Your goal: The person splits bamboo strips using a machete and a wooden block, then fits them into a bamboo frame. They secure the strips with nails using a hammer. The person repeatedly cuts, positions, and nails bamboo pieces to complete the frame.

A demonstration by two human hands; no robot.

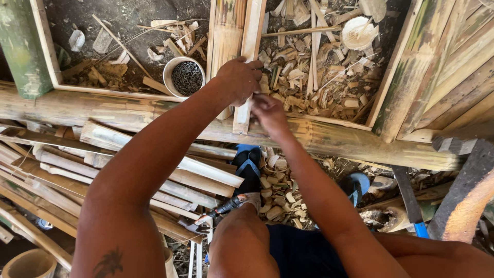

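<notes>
At the far left of the frame a heap of split bamboo slats (128, 164) lies fanned out, long axes running left to right, below a thick bamboo pole (360, 144) that crosses the whole picture. Just above that pole, left of centre, stands a small white tub (170, 82), round and open, full of dark nails (187, 78); I see no label on it.

Right of the tub, the left hand (237, 80) is curled over a pale bamboo slat (250, 36), gripping it from the left edge. The slat's long axis runs up and down the frame, from the top edge to the pole, where its lower end rests. The right hand (268, 114) comes in from below and touches the slat's lower end, fingers pinched on something too small to make out. Both hands meet at that lower end; the left one holds higher on the slat.

Further right, wood chips (319, 77) cover the ground in the upper middle. At lower centre, a red-handled tool (226, 206) lies by the knee.
</notes>
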